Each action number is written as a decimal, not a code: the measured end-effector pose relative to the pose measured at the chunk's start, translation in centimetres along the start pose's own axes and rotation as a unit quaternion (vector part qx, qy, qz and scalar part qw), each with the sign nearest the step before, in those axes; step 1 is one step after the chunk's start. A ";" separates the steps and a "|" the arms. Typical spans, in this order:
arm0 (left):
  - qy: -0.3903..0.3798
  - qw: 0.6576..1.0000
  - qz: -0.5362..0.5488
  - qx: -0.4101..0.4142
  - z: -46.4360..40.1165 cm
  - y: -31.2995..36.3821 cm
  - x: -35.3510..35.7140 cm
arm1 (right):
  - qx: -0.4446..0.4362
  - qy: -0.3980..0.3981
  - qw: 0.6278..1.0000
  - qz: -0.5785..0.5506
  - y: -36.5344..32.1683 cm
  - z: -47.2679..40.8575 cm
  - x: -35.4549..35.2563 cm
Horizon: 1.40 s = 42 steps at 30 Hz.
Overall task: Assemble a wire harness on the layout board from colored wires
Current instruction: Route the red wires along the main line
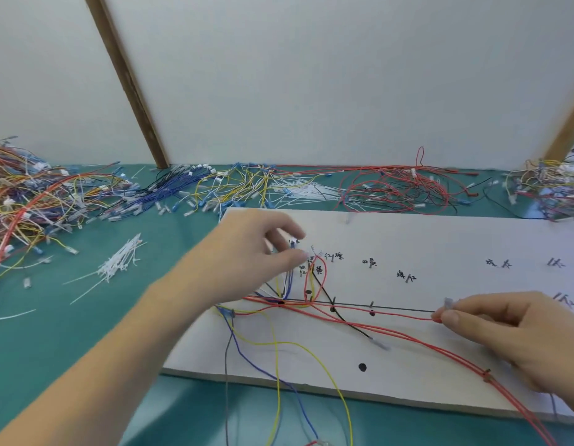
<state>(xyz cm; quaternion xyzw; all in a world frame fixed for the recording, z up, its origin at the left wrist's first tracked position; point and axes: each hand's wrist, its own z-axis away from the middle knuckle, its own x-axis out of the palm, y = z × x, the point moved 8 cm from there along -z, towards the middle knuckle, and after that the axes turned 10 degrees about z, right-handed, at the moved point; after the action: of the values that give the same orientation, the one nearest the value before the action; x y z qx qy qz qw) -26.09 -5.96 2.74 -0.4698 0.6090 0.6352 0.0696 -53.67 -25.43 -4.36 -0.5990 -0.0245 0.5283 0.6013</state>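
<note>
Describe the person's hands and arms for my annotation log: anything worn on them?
Nothing is worn. The left hand and right hand are bare, without gloves, rings or a watch in view. The left forearm is bare too, with no sleeve showing.

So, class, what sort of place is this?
Probably a wire-harness assembly bench: a white layout board marked with handwritten labels, heaps of loose coloured wires on a green table, and a bundle of white cable ties.

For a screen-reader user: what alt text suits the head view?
Two hands route wires on a white layout board: the left hand pinches wire ends by handwritten labels, the right hand pinches a red wire by its terminal. Loose coloured wires cover the green table behind.
</note>
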 end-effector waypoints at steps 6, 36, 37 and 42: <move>-0.022 0.999 -0.013 -0.028 -4.1 -1.1 5.0 | -0.027 0.004 0.999 0.016 -0.5 0.0 0.7; -0.039 0.995 -0.042 0.076 -1.5 -0.8 4.8 | -0.056 0.038 0.998 0.008 0.5 0.6 1.1; -0.040 0.995 -0.032 0.086 -1.3 -0.7 4.8 | -0.058 0.042 0.997 0.014 0.5 0.7 1.1; -0.097 0.990 -0.013 0.100 -0.8 -0.6 4.5 | -0.056 0.061 0.996 0.029 0.5 0.8 0.7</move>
<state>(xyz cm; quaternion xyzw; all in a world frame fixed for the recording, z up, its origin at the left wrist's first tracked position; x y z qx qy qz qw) -27.78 -8.65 -0.57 -0.4049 0.6536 0.6127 0.1830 -54.23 -24.56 -4.93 -0.6635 0.0006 0.5056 0.5515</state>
